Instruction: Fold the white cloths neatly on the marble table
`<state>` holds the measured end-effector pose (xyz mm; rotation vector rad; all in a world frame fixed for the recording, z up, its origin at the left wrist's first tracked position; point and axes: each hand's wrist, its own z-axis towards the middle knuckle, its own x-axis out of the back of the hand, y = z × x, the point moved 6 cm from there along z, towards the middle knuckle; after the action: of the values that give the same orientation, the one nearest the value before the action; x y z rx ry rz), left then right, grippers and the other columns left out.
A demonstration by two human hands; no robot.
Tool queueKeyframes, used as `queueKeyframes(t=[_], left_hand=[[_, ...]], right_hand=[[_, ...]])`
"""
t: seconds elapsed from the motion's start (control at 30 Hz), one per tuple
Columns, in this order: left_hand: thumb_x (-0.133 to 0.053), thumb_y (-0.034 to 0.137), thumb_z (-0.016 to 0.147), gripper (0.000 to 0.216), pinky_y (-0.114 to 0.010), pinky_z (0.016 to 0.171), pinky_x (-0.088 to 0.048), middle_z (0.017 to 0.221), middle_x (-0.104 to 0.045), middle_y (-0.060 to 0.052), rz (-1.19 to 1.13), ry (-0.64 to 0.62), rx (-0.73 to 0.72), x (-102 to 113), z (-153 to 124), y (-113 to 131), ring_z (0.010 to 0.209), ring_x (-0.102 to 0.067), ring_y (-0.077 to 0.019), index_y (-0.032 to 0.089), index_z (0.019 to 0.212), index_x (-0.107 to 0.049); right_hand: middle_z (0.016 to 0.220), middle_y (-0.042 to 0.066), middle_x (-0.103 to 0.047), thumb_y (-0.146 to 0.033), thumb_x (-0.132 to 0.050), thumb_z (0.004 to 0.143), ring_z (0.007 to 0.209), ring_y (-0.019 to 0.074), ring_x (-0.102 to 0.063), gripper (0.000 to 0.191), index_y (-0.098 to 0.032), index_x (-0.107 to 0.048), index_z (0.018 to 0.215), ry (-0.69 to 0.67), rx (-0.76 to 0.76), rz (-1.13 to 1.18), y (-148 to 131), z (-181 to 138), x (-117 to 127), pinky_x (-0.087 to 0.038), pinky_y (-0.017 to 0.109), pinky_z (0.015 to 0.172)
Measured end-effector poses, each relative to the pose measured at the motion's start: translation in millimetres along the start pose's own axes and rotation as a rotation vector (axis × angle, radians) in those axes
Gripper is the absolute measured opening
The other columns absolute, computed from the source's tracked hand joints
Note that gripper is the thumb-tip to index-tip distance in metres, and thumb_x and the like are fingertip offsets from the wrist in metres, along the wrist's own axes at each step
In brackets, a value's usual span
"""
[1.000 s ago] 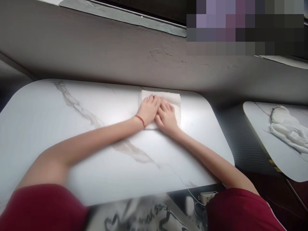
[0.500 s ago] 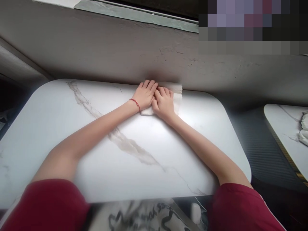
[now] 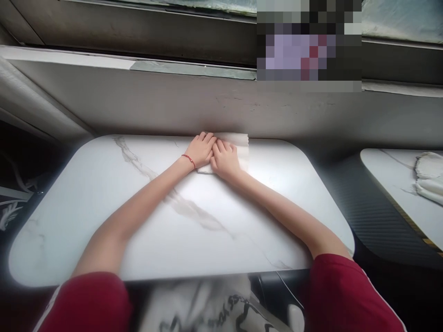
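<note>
A folded white cloth with a scalloped edge lies at the far edge of the white marbled table, against the wall. My left hand, with a red cord bracelet at the wrist, rests on the cloth's left part with fingers stretched out flat. Close beside it, my right hand presses on the middle of the cloth, fingers slightly bent and a little apart. Both hands touch each other. Beneath them, much of the cloth is hidden.
The grey wall rises directly behind the table, below a window ledge. At the right stands a second marbled table bearing another white cloth. A dark ribbed seat lies between the tables. Patterned fabric shows below the near edge.
The camera view has tilted up, showing more of the window and the ledge. Both hands stay on the cloth at the table's far edge, with little visible shift.
</note>
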<state>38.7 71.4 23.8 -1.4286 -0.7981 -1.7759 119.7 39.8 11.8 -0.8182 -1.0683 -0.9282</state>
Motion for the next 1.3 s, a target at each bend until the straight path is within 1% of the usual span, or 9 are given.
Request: queueKeyframes(t=[0.17, 0.27, 0.43, 0.57, 0.73, 0.87, 1.0, 1.13, 1.3], left_hand=[[-0.037, 0.023, 0.098, 0.049, -0.044, 0.107, -0.042, 0.144, -0.056, -0.02, -0.044, 0.021, -0.053, 3.8, -39.1, 9.5, 0.124, -0.052, -0.0303, 0.006, 0.142, -0.053], [-0.038, 0.023, 0.098, 0.049, -0.043, 0.108, -0.043, 0.142, -0.058, -0.019, -0.058, 0.015, -0.109, 8.7, -75.8, 23.0, 0.126, -0.052, -0.0283, 0.007, 0.141, -0.054], [-0.041, 0.026, 0.097, 0.049, -0.042, 0.11, -0.045, 0.143, -0.058, -0.018, -0.093, 0.011, -0.216, 27.3, -150.3, 60.3, 0.13, -0.052, -0.0269, 0.008, 0.141, -0.053], [-0.041, 0.024, 0.097, 0.047, -0.042, 0.106, -0.048, 0.14, -0.061, -0.018, -0.041, 0.028, -0.273, 42.9, -194.6, 96.6, 0.128, -0.055, -0.0279, 0.005, 0.137, -0.056], [-0.045, 0.018, 0.094, 0.043, -0.04, 0.099, -0.051, 0.134, -0.067, -0.018, 0.139, 0.074, -0.123, 53.1, -221.1, 121.7, 0.125, -0.059, -0.0291, 0.004, 0.132, -0.061], [-0.043, 0.016, 0.095, 0.042, -0.041, 0.097, -0.052, 0.13, -0.069, -0.019, 0.274, 0.122, -0.035, 61.4, -236.1, 111.8, 0.12, -0.064, -0.0286, 0.002, 0.129, -0.063], [-0.04, 0.017, 0.096, 0.042, -0.039, 0.094, -0.054, 0.131, -0.068, -0.018, 0.308, 0.118, 0.084, 66.3, -247.3, 70.8, 0.12, -0.065, -0.0282, 0.007, 0.13, -0.063], [-0.035, 0.026, 0.1, 0.047, -0.044, 0.098, -0.052, 0.135, -0.065, -0.023, 0.277, 0.084, 0.227, 63.4, -253.2, 34.2, 0.125, -0.062, -0.0325, 0.003, 0.132, -0.06], [-0.031, 0.031, 0.1, 0.056, -0.053, 0.107, -0.044, 0.147, -0.053, -0.029, 0.265, 0.057, 0.361, 50.9, -244.1, 9.5, 0.137, -0.052, -0.0394, 0.0, 0.142, -0.052]], right_hand=[[0.148, 0.037, -0.046, -0.019, -0.038, 0.095, 0.133, 0.0459, -0.049, 0.057, 0.011, -0.047, 0.142, -0.09, 0.015, -0.158, -33.0, -28.4, 10.5, -0.043, 0.057, 0.1], [0.141, 0.042, -0.05, -0.014, -0.038, 0.092, 0.129, 0.0479, -0.054, 0.058, 0.017, -0.047, 0.14, -0.056, 0.07, -0.196, -58.7, -62.7, 14.8, -0.046, 0.059, 0.097], [0.132, 0.031, -0.064, -0.013, -0.045, 0.088, 0.125, 0.0461, -0.06, 0.052, 0.002, -0.059, 0.136, 0.103, 0.231, -0.164, -104.8, -148.2, 24.3, -0.05, 0.068, 0.097], [0.136, 0.028, -0.063, -0.017, -0.052, 0.089, 0.128, 0.0463, -0.058, 0.047, -0.004, -0.064, 0.133, -0.037, 0.246, -0.071, -123.5, -199.8, 23.4, -0.053, 0.067, 0.099], [0.141, 0.024, -0.06, -0.028, -0.052, 0.087, 0.137, 0.0476, -0.05, 0.056, -0.008, -0.059, 0.139, -0.055, 0.339, 0.048, -126.5, -228.5, 42.6, -0.049, 0.07, 0.104], [0.137, 0.03, -0.061, -0.033, -0.06, 0.085, 0.132, 0.0519, -0.053, 0.071, -0.002, -0.049, 0.148, -0.048, 0.288, 0.112, -115.0, -223.8, 63.9, -0.05, 0.07, 0.101], [0.142, 0.033, -0.055, -0.024, -0.059, 0.088, 0.134, 0.0522, -0.051, 0.066, 0.0, -0.046, 0.148, -0.069, 0.288, 0.066, -117.2, -191.9, 70.2, -0.048, 0.068, 0.103], [0.149, 0.027, -0.052, -0.024, -0.051, 0.096, 0.138, 0.045, -0.049, 0.053, -0.004, -0.049, 0.146, -0.025, 0.397, -0.02, -139.6, -148.8, 53.9, -0.048, 0.059, 0.105], [0.152, 0.032, -0.044, -0.032, -0.043, 0.101, 0.142, 0.0439, -0.044, 0.059, 0.0, -0.041, 0.15, -0.014, 0.434, -0.06, -161.8, -104.0, 21.8, -0.039, 0.058, 0.111]])
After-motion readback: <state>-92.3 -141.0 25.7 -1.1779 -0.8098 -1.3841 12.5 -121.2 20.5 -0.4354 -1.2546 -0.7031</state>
